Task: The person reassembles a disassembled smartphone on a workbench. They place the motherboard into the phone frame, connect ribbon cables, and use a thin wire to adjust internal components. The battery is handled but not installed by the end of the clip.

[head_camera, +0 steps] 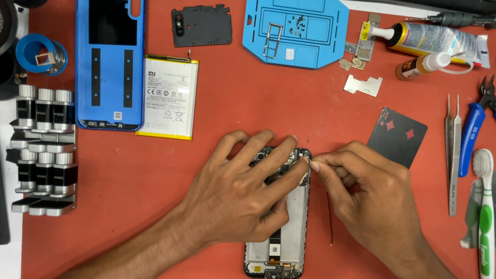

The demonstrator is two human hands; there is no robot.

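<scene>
Hands over an opened phone frame (288, 226) lying at 6 o'clock on the red work mat (187, 226). Left hand (235, 195) is spread flat on the frame, fingers splayed, index tip pressing near the top edge, looks like pinning it steady. Right hand (372, 205) comes in from 3 o'clock, thumb and forefinger pinched together at the frame's top right corner on something tiny; cannot tell what. Thin dark cable (329, 222) runs down just beside the frame's right side.

Removed parts are parked clear of the work: blue back cover (109, 53) at 10 o'clock, white battery (168, 97) just right of it, black inner cover plate (202, 25) above. Blue screw tray (295, 25) at 12 o'clock. Playing card (396, 136) near the right hand. Tweezers (453, 152), blue-handled cutters (492, 125), toothbrush (484, 219) line up at 3 o'clock; glue tube (437, 40) at 1 o'clock.
</scene>
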